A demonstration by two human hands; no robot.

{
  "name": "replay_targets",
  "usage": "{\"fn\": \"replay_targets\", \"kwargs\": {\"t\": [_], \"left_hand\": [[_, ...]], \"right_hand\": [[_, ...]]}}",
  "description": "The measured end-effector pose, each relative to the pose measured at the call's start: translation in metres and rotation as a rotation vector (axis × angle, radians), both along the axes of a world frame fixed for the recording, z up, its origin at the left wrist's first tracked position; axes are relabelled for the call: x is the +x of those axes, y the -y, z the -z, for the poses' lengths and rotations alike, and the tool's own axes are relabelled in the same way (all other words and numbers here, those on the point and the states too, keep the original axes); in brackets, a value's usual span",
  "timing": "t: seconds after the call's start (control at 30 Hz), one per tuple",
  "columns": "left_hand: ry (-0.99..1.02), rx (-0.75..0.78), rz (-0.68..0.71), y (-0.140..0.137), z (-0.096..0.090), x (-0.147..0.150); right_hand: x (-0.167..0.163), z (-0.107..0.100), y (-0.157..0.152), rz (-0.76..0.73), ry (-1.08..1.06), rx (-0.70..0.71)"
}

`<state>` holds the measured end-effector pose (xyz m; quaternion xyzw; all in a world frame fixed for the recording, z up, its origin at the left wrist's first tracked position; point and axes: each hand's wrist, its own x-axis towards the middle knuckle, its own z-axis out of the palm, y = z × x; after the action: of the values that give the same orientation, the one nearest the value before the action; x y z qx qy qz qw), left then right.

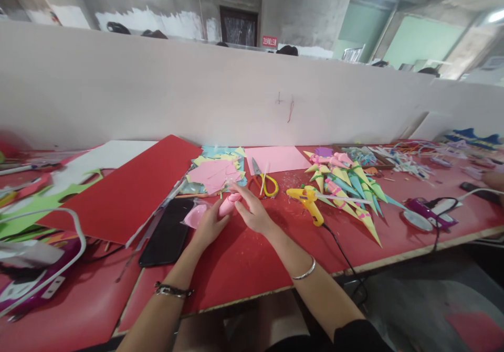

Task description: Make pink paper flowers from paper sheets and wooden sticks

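Observation:
My left hand [211, 223] is closed around a small pink cylinder [227, 205], smooth and rounded at its upper end. I cannot make out whether it is clay or rolled paper. My right hand [254, 213] is close against the far end of the cylinder, fingers stretched out and thumb apart. Beside my left hand lies a clear bag of pink material [196, 215]. Yellow-handled scissors [264, 179] rest just beyond my right hand, overlapping a pink sheet [279, 159]. To the right lies a yellow glue gun [310, 202] with a glue stick in its back.
A black phone [167, 234] and a large red sheet [126, 194] lie to the left. Cut paper pieces [216, 174] are piled ahead. Decorated paper cones [350, 181] lie right. Power strips [431, 213] with cables sit at both sides. A white partition [220, 95] closes the back.

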<state>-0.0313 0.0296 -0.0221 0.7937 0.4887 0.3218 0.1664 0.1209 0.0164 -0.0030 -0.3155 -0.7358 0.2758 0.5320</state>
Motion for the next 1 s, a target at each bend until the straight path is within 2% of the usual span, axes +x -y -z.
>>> {"fn": "replay_targets", "kwargs": {"t": [0.33, 0.47, 0.6, 0.7, 1.0], "left_hand": [[0.082, -0.061, 0.039, 0.002, -0.001, -0.001], [0.136, -0.107, 0.064, 0.004, -0.002, 0.0], [0.178, -0.123, 0.125, 0.005, -0.002, 0.002], [0.195, -0.103, 0.154, 0.006, 0.001, 0.002], [0.251, 0.059, 0.149, -0.002, 0.001, -0.001]], "right_hand": [[-0.001, 0.002, 0.002, -0.081, -0.004, -0.016], [-0.004, 0.005, 0.001, -0.117, -0.135, -0.113], [-0.008, 0.01, 0.0, -0.211, -0.12, -0.191], [-0.009, 0.009, 0.0, -0.224, -0.063, -0.146], [-0.005, 0.002, 0.001, -0.079, -0.029, 0.022]]}}
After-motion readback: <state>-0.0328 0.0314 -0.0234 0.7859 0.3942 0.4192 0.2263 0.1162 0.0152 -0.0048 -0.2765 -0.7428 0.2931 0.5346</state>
